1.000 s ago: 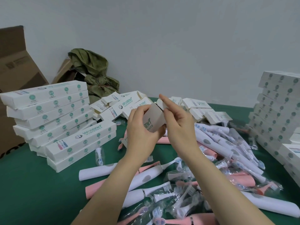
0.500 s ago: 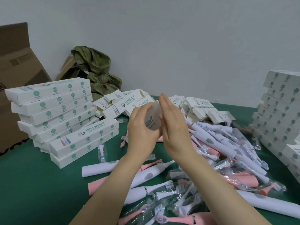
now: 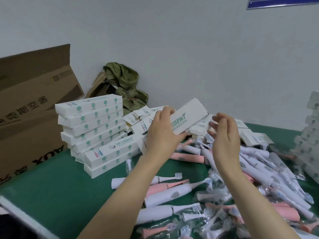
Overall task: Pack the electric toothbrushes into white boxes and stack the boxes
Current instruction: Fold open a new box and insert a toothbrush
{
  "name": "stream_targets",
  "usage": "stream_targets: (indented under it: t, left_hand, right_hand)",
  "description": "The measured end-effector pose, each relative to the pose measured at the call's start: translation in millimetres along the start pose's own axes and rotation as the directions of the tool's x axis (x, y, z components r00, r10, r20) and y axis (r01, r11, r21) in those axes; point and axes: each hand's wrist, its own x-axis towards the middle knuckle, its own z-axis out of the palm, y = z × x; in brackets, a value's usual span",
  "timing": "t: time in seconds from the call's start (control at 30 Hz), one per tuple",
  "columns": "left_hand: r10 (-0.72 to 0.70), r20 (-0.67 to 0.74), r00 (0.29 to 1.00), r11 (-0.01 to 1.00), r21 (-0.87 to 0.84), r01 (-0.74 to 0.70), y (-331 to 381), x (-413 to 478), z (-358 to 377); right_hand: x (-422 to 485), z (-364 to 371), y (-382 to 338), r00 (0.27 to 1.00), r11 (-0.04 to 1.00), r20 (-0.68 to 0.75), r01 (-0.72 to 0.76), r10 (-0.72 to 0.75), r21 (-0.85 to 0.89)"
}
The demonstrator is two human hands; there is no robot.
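White box [image 3: 188,116]: held in the air, long side tilted, its far end raised to the right. Green "WISDENT" lettering faces the camera. Ends look closed, but this is not sure.

Left hand [image 3: 162,133]: grips the box's near end, fingers curled over the upper edge, thumb under the lower edge.

Right hand [image 3: 224,135]: just beside the box's raised end. Fingers loosely curved and spread, holding nothing. Cannot tell whether a fingertip touches the box.

Directly behind and below the box: a loose heap of small white cartons [image 3: 138,118], some with flaps open.

Below the box, toward the camera and to its right: a pile of toothbrushes [image 3: 259,178], white and pink bodies lying crosswise. One pink toothbrush [image 3: 188,156] lies just beneath the box; a white toothbrush [image 3: 169,194] lies nearer the camera. Brush heads in clear bags [image 3: 212,192] are mixed through the pile.

Left of the box: a stack of white boxes [image 3: 91,121], several layers, slightly fanned, with a lower step of boxes at its front.

Far right of the box: a second stack of boxes [image 3: 310,135], cut by the frame edge.

All of this rests on a green table [image 3: 60,195].

Further left of the box, past the stack: a large brown carton [image 3: 31,107], flap up. Behind the box to the left, against the wall [image 3: 172,49]: an olive cloth bundle [image 3: 124,87]. High right of the box: a blue notice [image 3: 283,2].
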Motion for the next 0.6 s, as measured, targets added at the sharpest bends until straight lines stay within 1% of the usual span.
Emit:
stream_targets:
  t: [0.03, 0.07, 0.1, 0.13, 0.17, 0.2, 0.23, 0.27, 0.3, 0.33, 0.4, 0.43, 0.5, 0.6]
  left_hand:
    - [-0.008, 0.0, 1.0, 0.999, 0.043, 0.008, -6, 13, -12]
    - [-0.03, 0.044, 0.999, 0.994, 0.109, 0.025, -12, 27, -24]
    - [-0.073, 0.123, 0.99, 0.977, 0.206, 0.046, -20, 39, -35]
    - [-0.13, 0.21, 0.969, 0.945, 0.323, 0.057, -29, 49, -45]
    - [-0.191, 0.281, 0.941, 0.895, 0.442, 0.05, -37, 56, -54]
    - [-0.245, 0.33, 0.912, 0.837, 0.546, 0.027, -47, 60, -59]
    - [-0.291, 0.36, 0.886, 0.785, 0.619, 0.006, -56, 62, -63]
    - [-0.332, 0.375, 0.866, 0.751, 0.661, 0.002, -67, 61, -66]
    - [-0.37, 0.377, 0.849, 0.732, 0.681, 0.017, -77, 59, -68]
    - [-0.403, 0.374, 0.835, 0.721, 0.692, 0.038, -87, 57, -70]
    - [-0.455, 0.377, 0.807, 0.707, 0.703, 0.071, -104, 49, -72]
    - [-0.474, 0.381, 0.794, 0.709, 0.7, 0.087, -111, 46, -72]
    - [-0.491, 0.38, 0.784, 0.725, 0.677, 0.126, -120, 42, -72]
    - [-0.466, 0.397, 0.791, 0.762, 0.634, 0.131, -123, 44, -73]
  right_hand:
    - [0, 0, 1, 0.999, 0.999, -0.019, -0.041, 0.041, 0.005]
    - [1, -2, 2, 0.998, 0.995, 0.005, -0.068, 0.069, -0.069]
    - [2, -4, 5, 0.992, 0.975, 0.079, -0.078, 0.096, -0.21]
    - [1, -5, 8, 0.971, 0.924, 0.194, -0.057, 0.14, -0.379]
    - [-1, -4, 11, 0.928, 0.849, 0.32, 0.005, 0.194, -0.529]
    - [-5, -3, 14, 0.872, 0.764, 0.427, 0.101, 0.24, -0.637]
    - [-9, 0, 17, 0.818, 0.68, 0.506, 0.208, 0.274, -0.703]
    - [-13, 3, 19, 0.772, 0.597, 0.557, 0.301, 0.305, -0.744]
    - [-17, 6, 20, 0.736, 0.534, 0.587, 0.364, 0.337, -0.763]
    - [-19, 8, 23, 0.706, 0.506, 0.604, 0.392, 0.37, -0.768]
    - [-23, 10, 28, 0.659, 0.494, 0.617, 0.401, 0.43, -0.772]
    - [-23, 9, 29, 0.65, 0.481, 0.613, 0.403, 0.448, -0.779]
    - [-21, 8, 31, 0.66, 0.44, 0.599, 0.418, 0.454, -0.794]
    - [-18, 5, 33, 0.671, 0.407, 0.598, 0.445, 0.438, -0.797]
